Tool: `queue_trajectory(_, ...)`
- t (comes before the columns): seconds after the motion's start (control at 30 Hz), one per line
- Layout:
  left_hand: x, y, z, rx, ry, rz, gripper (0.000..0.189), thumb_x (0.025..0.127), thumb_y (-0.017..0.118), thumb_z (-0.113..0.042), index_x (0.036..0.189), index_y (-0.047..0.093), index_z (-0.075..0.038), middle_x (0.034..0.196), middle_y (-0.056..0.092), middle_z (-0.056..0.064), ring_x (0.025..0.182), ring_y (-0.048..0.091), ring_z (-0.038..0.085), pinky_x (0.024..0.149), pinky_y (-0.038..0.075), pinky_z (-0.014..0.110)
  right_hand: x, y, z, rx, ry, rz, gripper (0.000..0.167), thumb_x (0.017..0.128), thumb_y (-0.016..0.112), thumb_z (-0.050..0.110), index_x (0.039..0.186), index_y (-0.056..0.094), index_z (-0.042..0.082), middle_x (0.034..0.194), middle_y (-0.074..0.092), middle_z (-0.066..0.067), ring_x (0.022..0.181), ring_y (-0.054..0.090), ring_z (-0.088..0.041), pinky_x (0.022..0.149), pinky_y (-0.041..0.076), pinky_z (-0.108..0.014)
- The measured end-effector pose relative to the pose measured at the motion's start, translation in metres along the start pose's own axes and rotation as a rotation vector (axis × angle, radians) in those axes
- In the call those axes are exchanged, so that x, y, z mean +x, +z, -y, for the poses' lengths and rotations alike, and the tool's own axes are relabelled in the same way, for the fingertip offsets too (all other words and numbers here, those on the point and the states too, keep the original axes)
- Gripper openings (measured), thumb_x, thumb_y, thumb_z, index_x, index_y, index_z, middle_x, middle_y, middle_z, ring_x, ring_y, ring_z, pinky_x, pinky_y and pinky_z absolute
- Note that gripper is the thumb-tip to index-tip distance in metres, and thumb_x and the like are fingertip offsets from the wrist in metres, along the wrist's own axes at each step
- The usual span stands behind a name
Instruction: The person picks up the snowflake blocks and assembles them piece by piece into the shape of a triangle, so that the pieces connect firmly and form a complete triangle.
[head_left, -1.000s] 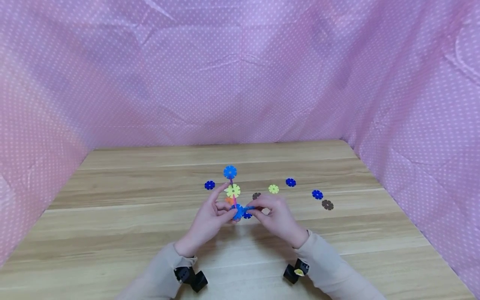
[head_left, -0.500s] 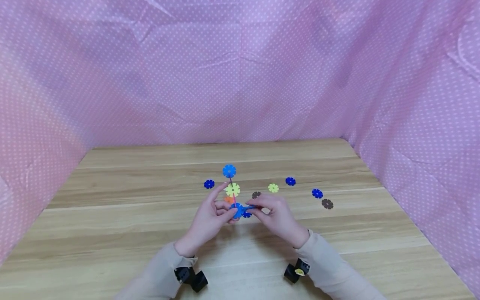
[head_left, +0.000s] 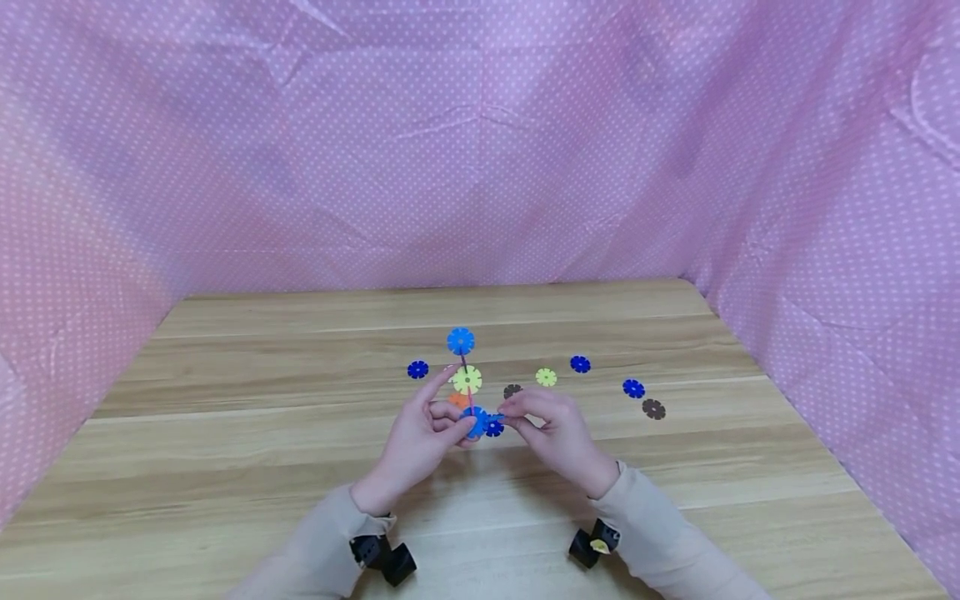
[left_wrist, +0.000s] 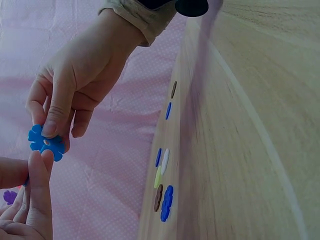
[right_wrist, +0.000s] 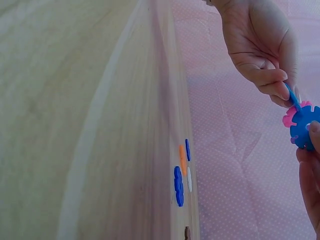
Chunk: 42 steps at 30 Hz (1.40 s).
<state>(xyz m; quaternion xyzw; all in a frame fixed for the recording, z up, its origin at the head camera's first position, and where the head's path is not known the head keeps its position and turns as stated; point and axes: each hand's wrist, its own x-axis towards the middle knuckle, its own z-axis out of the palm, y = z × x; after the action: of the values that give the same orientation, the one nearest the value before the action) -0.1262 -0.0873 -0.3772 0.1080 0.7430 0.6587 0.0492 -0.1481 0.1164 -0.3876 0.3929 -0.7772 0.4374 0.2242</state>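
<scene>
My left hand (head_left: 416, 437) pinches a blue notched plastic disc (head_left: 474, 415) between thumb and fingers. It belongs to a chain rising from it: a pink disc seen edge-on, a yellow disc (head_left: 467, 380), a dark edge-on piece, then a blue disc (head_left: 461, 341) at the top. The left index finger extends beside the yellow disc. My right hand (head_left: 551, 425) pinches another blue notched disc (left_wrist: 37, 137), face-on in the left wrist view. The two blue discs meet at their edges at right angles; how deep their slots engage I cannot tell.
Loose discs lie on the wooden table (head_left: 262, 467): dark blue (head_left: 417, 369), orange (head_left: 459, 401), dark blue (head_left: 493, 427), brown (head_left: 512, 391), yellow (head_left: 546, 377) and several more to the right. A pink dotted cloth (head_left: 480, 167) surrounds the table's back and sides.
Hands and chain stay nearly in place. The right fingertips have shifted slightly on their blue disc, and the chain's upper end has swayed a little.
</scene>
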Motion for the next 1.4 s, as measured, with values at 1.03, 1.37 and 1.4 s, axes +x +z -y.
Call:
queue_trajectory(1.03, -0.001, -0.003, 0.003, 0.000, -0.023, -0.004, 0.072, 0.084, 0.064, 0.007, 0.146, 0.031, -0.009, 0.079, 0.066, 0.017, 0.070, 0.067, 0.031, 0.068, 0.059, 0.032, -0.002, 0.010, 0.003, 0.063, 0.123, 0.064, 0.016, 0.074, 0.074, -0.008, 0.083, 0.072, 0.006, 0.081, 0.070, -0.004, 0.075, 0.065, -0.012, 0.071, 0.055, -0.025)
queue_trajectory(1.37, 0.003, -0.017, 0.008, -0.024, -0.058, -0.020, 0.071, 0.085, 0.062, 0.008, 0.147, 0.030, -0.009, 0.079, 0.066, 0.017, 0.071, 0.068, 0.032, 0.068, 0.059, 0.037, 0.004, 0.003, -0.004, 0.121, 0.330, 0.262, 0.020, 0.085, 0.068, 0.003, 0.105, 0.066, 0.004, 0.097, 0.069, -0.010, 0.087, 0.066, -0.017, 0.081, 0.056, -0.031)
queue_trajectory(1.4, 0.004, -0.018, 0.008, -0.023, -0.065, -0.030, 0.072, 0.086, 0.062, 0.008, 0.147, 0.029, -0.010, 0.079, 0.066, 0.016, 0.070, 0.068, 0.029, 0.068, 0.059, 0.035, 0.004, 0.003, -0.006, 0.129, 0.368, 0.271, 0.021, 0.085, 0.068, 0.003, 0.106, 0.066, 0.004, 0.098, 0.069, -0.011, 0.088, 0.065, -0.017, 0.081, 0.055, -0.032)
